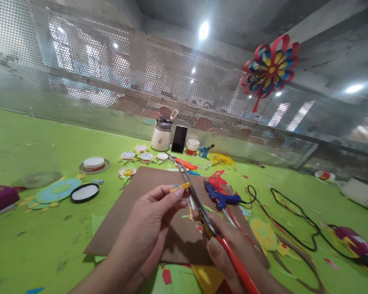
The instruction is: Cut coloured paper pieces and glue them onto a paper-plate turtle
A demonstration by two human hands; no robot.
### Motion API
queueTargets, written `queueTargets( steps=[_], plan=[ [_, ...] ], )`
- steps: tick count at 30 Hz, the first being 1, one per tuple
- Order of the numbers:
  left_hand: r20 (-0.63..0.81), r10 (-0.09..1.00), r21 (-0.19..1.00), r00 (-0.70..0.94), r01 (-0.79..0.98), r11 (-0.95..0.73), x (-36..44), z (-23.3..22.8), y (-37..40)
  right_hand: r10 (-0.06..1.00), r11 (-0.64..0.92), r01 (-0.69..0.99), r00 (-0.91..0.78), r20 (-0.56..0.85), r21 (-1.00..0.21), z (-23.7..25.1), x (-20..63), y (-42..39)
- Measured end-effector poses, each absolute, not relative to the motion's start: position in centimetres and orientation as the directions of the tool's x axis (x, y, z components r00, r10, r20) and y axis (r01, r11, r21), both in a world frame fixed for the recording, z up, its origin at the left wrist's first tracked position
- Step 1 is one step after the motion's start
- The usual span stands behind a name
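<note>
Head view: brown cardboard sheet (159, 212) on the green table (33, 134), white jar (161, 136) and small cup (192, 146) behind, contents hidden. Left hand (147, 228) pinches a yellow strip (180, 187); right hand (233, 253) grips red-handled scissors (202, 208), blades closed on it.

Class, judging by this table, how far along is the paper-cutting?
Done: a finished pinwheel hangs above; cut discs lie by the jar. In hand: left hand holds a yellow strip at the scissors, gripped by the right hand. Left: the strip looks uncut.
</note>
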State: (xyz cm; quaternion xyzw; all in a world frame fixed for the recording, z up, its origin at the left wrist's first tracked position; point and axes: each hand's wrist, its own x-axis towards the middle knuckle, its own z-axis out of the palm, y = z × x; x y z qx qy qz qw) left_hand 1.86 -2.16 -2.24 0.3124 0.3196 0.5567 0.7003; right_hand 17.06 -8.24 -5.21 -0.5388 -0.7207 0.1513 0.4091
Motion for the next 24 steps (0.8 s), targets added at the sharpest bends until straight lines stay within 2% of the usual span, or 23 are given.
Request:
queueTargets(
  steps=[14,24],
  plan=[
    [-0.115,0.977,0.786,0.177,-0.586,0.199,1.83,-2.30,-2.11,0.930,0.334,0.613,-0.089,0.357,-0.716,-5.46,17.11,-8.21],
    [-0.124,0.979,0.788,0.160,-0.584,0.195,1.84,-2.14,-2.40,0.911,0.373,0.613,-0.102,0.399,-0.696,-5.87,16.93,-8.11]
  ],
)
